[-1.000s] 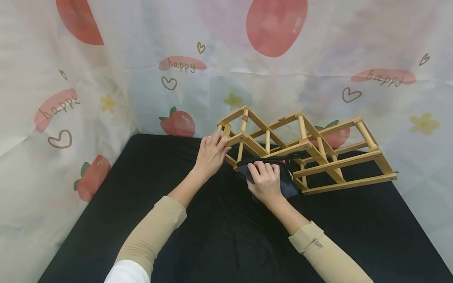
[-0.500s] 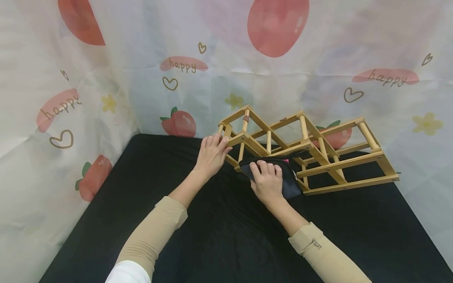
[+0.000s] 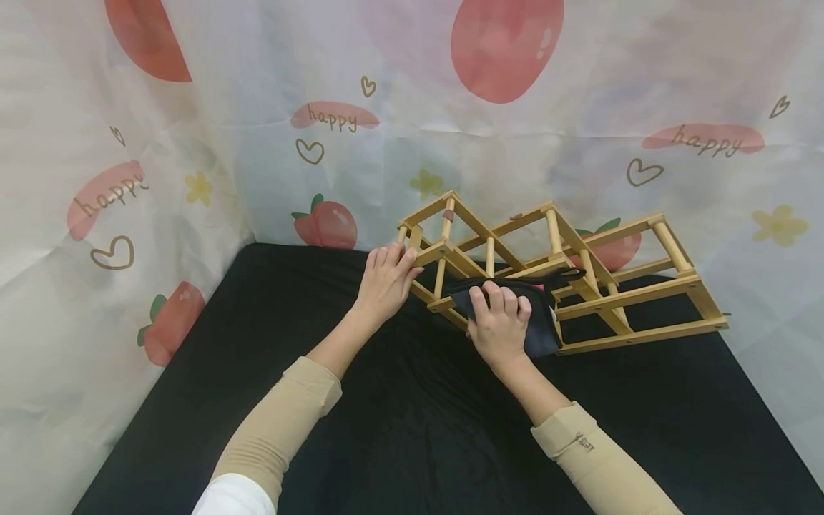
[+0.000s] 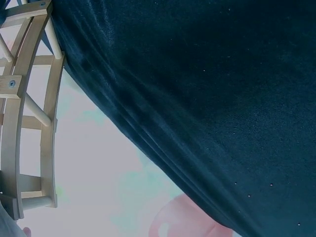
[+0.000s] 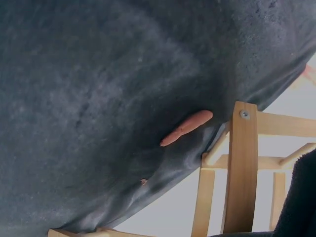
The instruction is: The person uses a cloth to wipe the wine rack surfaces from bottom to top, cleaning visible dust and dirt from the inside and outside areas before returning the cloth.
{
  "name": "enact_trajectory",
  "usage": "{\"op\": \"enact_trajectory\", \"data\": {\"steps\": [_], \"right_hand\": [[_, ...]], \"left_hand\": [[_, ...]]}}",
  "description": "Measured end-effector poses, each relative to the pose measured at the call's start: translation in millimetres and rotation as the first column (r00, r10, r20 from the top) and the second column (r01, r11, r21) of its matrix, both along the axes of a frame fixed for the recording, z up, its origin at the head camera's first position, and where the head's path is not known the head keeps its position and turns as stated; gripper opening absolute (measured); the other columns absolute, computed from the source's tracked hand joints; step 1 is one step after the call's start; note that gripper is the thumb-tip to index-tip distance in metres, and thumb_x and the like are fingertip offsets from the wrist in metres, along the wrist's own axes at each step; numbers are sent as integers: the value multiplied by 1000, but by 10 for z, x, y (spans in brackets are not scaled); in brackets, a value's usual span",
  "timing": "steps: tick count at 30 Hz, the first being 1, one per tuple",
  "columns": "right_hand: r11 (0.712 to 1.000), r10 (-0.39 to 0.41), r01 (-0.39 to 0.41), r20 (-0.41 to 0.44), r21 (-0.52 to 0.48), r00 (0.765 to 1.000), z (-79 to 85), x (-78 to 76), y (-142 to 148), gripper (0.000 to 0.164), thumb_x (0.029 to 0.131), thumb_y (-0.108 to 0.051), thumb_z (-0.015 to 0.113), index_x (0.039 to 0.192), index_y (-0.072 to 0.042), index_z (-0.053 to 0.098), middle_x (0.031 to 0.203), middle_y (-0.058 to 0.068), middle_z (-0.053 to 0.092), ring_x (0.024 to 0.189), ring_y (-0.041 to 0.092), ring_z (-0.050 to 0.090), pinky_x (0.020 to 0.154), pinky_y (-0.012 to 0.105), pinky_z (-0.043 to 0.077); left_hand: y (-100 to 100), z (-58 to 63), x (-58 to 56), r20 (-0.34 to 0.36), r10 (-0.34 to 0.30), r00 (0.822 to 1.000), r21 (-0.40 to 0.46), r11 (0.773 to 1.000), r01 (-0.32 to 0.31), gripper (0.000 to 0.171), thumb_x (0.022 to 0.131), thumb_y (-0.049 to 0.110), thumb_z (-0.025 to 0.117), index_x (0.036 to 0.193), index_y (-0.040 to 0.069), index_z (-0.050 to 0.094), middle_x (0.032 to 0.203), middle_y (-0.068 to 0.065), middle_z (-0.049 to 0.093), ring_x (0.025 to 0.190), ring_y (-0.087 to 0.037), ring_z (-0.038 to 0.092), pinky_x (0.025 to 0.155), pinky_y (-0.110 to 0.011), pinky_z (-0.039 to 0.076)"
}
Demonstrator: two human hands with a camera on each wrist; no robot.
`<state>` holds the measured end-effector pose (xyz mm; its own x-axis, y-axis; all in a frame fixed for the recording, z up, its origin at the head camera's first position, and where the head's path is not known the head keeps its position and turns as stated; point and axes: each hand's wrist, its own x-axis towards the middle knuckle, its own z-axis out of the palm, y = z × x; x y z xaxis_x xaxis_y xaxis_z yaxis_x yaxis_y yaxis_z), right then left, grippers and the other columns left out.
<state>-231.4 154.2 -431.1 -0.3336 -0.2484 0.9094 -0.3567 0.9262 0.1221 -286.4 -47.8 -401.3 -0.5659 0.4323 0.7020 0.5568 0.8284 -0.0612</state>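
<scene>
A light wooden zigzag rack [image 3: 556, 232], built of slats and round dowels, stands toward the back. At its left end my left hand [image 3: 384, 277] grips a slat, thumb and fingers at the corner. My right hand [image 3: 500, 322] holds a dark blue zip pouch [image 3: 543, 332] with curled fingers over its black top edge, in front of the rack's middle. A black strap loop juts from the pouch's right side, and a bit of pink shows there. The pouch covers part of the rack's lower slats. In the left wrist view, the rack [image 4: 32, 103] fills the left edge.
Black cloth [image 3: 399, 443] covers the table and has soft folds. Behind and to the left hangs a pale curtain [image 3: 270, 64] printed with fruit, hearts and the word "happy". The rack's right end reaches close to the curtain.
My right hand has slid the pouch a short way to the right along the rack's front, uncovering more of the lower left slats. The left hand keeps its place on the rack.
</scene>
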Motion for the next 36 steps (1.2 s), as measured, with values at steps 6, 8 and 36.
{"op": "enact_trajectory", "data": {"steps": [6, 8, 36], "right_hand": [[999, 14, -19, -137, -40, 991, 41, -24, 49, 12, 79, -3, 53, 90, -8, 53, 91, 11, 53, 76, 30, 43, 71, 43, 22], [998, 17, -29, -178, -63, 984, 81, -35, 77, 11, 79, -2, 55, 88, -8, 54, 88, 11, 54, 75, 31, 44, 70, 44, 23], [986, 140, -140, 12, 85, 990, -22, 28, 87, 21, 72, -6, 56, 93, -7, 56, 96, 13, 55, 83, 30, 47, 74, 45, 29]], "left_hand": [[7, 0, 0, -6, -6, 1000, 0, 1000, 6, 44, 98, 42, 13, 106, 8, 40, 95, -10, 40, 76, -25, 34, 76, -38, 30], [3, 0, 1, -9, -8, 1000, 1, 1000, 8, 41, 98, 41, 16, 105, 8, 39, 95, -10, 40, 76, -25, 34, 77, -38, 30], [12, 16, 34, 27, -3, 1000, 17, 1000, 2, 40, 98, 41, 16, 104, 8, 38, 98, -11, 41, 79, -26, 36, 78, -38, 31]]}}
